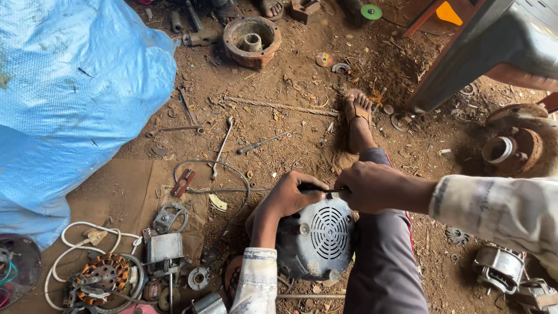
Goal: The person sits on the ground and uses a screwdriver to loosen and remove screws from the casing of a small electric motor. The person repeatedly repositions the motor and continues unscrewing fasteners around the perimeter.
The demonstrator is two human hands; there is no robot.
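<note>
Round grey motor housing [317, 238] under left hand [288, 197], fingers curled over its rim; right hand [366, 186], fingers clamped on thin dark tool [319, 189].

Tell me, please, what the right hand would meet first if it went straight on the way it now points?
The right hand points leftward along the thin dark tool it holds. Straight on, it would likely first meet the left hand, whose grip is on the same tool above the grey vented motor cover.

Grey motor cover [317, 235] with round slotted grille pattern, pale sleeves [500, 209] — faint washed check, bright blue tarp [75, 99] far left, rust-brown housing [251, 39] far centre, white cable [87, 232] — near left, copper-orange winding [103, 273], green disc [371, 11] far right.
</note>
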